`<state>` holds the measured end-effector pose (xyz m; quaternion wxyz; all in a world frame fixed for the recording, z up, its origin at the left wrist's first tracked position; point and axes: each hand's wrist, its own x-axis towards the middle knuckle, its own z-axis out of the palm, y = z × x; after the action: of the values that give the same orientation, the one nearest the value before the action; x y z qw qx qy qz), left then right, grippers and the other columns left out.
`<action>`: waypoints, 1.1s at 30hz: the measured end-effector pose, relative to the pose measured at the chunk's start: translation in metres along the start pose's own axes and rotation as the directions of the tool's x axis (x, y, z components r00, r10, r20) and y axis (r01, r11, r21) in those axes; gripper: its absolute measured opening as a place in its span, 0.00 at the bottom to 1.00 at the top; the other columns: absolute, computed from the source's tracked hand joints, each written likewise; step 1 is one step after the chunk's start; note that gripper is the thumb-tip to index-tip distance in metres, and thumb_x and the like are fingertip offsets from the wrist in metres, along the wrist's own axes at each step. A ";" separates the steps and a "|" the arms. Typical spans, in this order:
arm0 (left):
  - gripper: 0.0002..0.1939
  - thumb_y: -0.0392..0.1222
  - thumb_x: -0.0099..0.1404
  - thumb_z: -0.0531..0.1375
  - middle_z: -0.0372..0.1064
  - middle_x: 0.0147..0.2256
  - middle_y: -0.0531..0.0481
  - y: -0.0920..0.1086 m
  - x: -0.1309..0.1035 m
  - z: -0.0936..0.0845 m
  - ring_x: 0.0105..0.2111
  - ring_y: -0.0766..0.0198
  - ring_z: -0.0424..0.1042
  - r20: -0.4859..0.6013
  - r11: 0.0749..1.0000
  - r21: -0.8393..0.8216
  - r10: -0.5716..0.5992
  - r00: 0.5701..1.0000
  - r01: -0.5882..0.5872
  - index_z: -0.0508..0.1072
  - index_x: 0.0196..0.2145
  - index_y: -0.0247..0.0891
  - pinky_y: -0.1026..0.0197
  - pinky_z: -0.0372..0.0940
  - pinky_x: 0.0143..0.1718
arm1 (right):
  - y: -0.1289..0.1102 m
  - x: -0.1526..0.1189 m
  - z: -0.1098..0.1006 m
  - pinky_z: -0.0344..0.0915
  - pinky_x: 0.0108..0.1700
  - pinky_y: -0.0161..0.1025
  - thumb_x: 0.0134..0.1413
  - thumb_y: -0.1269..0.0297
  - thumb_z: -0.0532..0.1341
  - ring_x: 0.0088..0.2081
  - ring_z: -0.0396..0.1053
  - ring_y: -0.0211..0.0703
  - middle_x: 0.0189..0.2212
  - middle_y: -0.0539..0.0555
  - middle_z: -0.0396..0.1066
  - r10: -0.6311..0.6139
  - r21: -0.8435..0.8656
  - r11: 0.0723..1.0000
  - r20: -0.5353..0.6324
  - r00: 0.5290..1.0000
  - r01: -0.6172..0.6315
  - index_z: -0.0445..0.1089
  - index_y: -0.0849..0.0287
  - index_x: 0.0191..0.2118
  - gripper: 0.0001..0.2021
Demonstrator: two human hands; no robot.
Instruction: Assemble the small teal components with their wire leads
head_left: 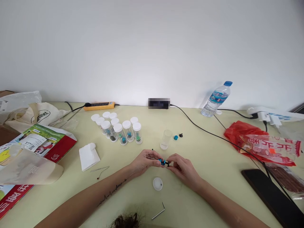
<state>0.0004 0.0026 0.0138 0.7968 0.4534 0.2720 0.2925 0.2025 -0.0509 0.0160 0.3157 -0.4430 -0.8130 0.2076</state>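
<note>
My left hand (pixel 148 161) pinches a small blue metal part (pixel 161 161) between thumb and fingers, and a thin bent wire with a dark tip (pixel 152 149) sticks out from the same fingers. From the right, my right hand (pixel 181 166) grips a small black piece (pixel 168 163) that meets the blue part's end. Whether the two are joined I cannot tell. Just beyond my hands stands an uncapped clear tube (pixel 166 139). A white cap (pixel 157 183) with a tiny dark bit in it lies nearer me, with a hex key (pixel 158 212) below.
Several white-capped tubes (pixel 123 134) stand at the left back. A loose blue part (pixel 175 137) and a black part (pixel 180 135) lie beyond my right hand. Tissue (pixel 89 156) and thin metal tools (pixel 99 171) are at left; a water bottle (pixel 217 99) and phone (pixel 273 196) at right.
</note>
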 end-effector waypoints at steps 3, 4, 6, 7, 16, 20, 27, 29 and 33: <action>0.14 0.38 0.47 0.66 0.72 0.32 0.43 -0.001 0.000 0.000 0.32 0.59 0.72 -0.002 1.000 -0.012 0.005 1.000 -0.005 0.73 0.32 0.31 0.55 0.62 0.40 | 0.000 -0.001 0.001 0.58 0.24 0.30 0.59 0.63 0.51 0.23 0.60 0.32 0.31 0.52 0.66 0.029 -0.010 1.000 -0.015 0.999 -0.029 0.61 0.55 0.42 0.07; 0.14 0.38 0.47 0.66 0.72 0.32 0.43 -0.001 0.000 0.000 0.32 0.59 0.72 0.001 1.000 -0.016 0.007 1.000 -0.007 0.72 0.33 0.30 0.54 0.62 0.41 | 0.001 -0.001 0.001 0.58 0.24 0.30 0.59 0.63 0.51 0.22 0.60 0.31 0.31 0.51 0.66 0.029 -0.015 0.999 -0.026 0.999 -0.029 0.60 0.55 0.42 0.07; 0.15 0.39 0.47 0.66 0.72 0.33 0.42 -0.002 0.001 -0.001 0.31 0.59 0.72 0.002 1.000 -0.024 0.010 1.000 -0.010 0.72 0.34 0.31 0.54 0.62 0.41 | 0.003 -0.001 0.002 0.58 0.25 0.30 0.59 0.64 0.51 0.22 0.60 0.31 0.31 0.52 0.66 0.008 -0.024 1.000 -0.037 0.999 -0.008 0.60 0.55 0.42 0.07; 0.15 0.39 0.47 0.66 0.72 0.33 0.42 -0.002 0.001 -0.001 0.31 0.59 0.72 -0.001 1.000 -0.026 0.011 1.000 -0.011 0.72 0.34 0.31 0.53 0.62 0.41 | 0.003 -0.002 0.002 0.58 0.25 0.30 0.59 0.64 0.50 0.23 0.61 0.32 0.32 0.52 0.66 -0.009 -0.026 1.000 -0.036 0.999 0.008 0.60 0.55 0.42 0.07; 0.15 0.41 0.45 0.66 0.72 0.31 0.43 -0.003 0.001 -0.001 0.31 0.60 0.71 -0.012 1.000 -0.009 -0.009 1.000 0.009 0.72 0.31 0.31 0.56 0.63 0.39 | 0.002 -0.001 0.000 0.57 0.24 0.31 0.58 0.64 0.51 0.22 0.59 0.31 0.33 0.53 0.65 -0.015 0.000 1.000 0.017 1.000 0.015 0.61 0.56 0.42 0.07; 0.15 0.40 0.46 0.66 0.72 0.32 0.43 -0.002 0.001 -0.001 0.31 0.60 0.72 -0.010 1.000 -0.022 -0.003 1.000 0.003 0.72 0.31 0.30 0.55 0.63 0.40 | 0.003 -0.002 0.002 0.57 0.24 0.31 0.58 0.64 0.51 0.21 0.58 0.31 0.33 0.52 0.65 0.023 -0.004 1.000 -0.011 1.000 -0.023 0.59 0.55 0.42 0.07; 0.15 0.41 0.46 0.66 0.72 0.32 0.43 -0.002 0.001 -0.001 0.31 0.60 0.72 -0.003 1.000 -0.012 -0.002 1.000 0.002 0.72 0.31 0.31 0.55 0.64 0.39 | 0.006 -0.003 0.003 0.58 0.24 0.31 0.59 0.64 0.50 0.22 0.59 0.31 0.36 0.55 0.65 -0.052 -0.052 0.997 -0.015 0.999 0.051 0.61 0.54 0.43 0.08; 0.15 0.41 0.46 0.66 0.72 0.31 0.43 -0.002 0.001 -0.001 0.30 0.60 0.72 0.004 1.000 -0.015 0.000 1.000 0.000 0.72 0.31 0.31 0.55 0.64 0.39 | 0.006 -0.003 0.003 0.59 0.24 0.31 0.59 0.64 0.51 0.22 0.59 0.31 0.37 0.55 0.65 -0.043 -0.047 0.998 0.006 0.999 0.044 0.61 0.54 0.43 0.08; 0.14 0.40 0.46 0.66 0.72 0.31 0.43 -0.002 0.000 -0.001 0.30 0.60 0.72 0.007 0.999 -0.033 -0.003 1.000 0.003 0.72 0.31 0.30 0.55 0.64 0.39 | 0.007 -0.004 0.003 0.58 0.24 0.31 0.58 0.64 0.52 0.21 0.58 0.31 0.38 0.55 0.64 -0.030 -0.045 0.999 -0.010 1.000 0.029 0.59 0.54 0.45 0.09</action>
<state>0.0002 0.0025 0.0120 0.8055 0.4406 0.2653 0.2942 0.2058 -0.0508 0.0082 0.3131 -0.4390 -0.8222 0.1825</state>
